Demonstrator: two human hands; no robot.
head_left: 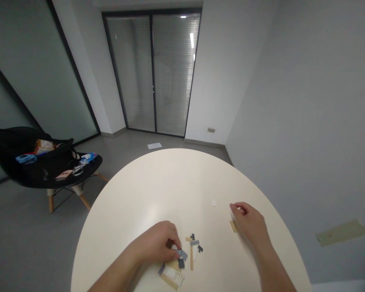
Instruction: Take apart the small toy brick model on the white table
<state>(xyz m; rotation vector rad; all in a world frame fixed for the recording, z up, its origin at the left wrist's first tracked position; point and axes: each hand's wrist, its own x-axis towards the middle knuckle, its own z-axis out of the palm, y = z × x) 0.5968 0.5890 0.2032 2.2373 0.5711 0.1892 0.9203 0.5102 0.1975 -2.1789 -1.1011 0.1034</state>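
Left hand [156, 243] right over the paper pile [171, 275], and its fingers [174, 252] are pinching a grey scrap [183, 254] on the near side of the table [176, 174]! Right hand [249, 222], fingers curled together, sits just beside a tan scrap [232, 226] (a white scrap [213, 202] lies farther off). Tan and dark strips [191, 251] lie between the hands.

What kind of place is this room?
It looks like an office meeting room, though I can't be sure. It has glass double doors with blinds, a big round white table, and a black chair with wooden legs.
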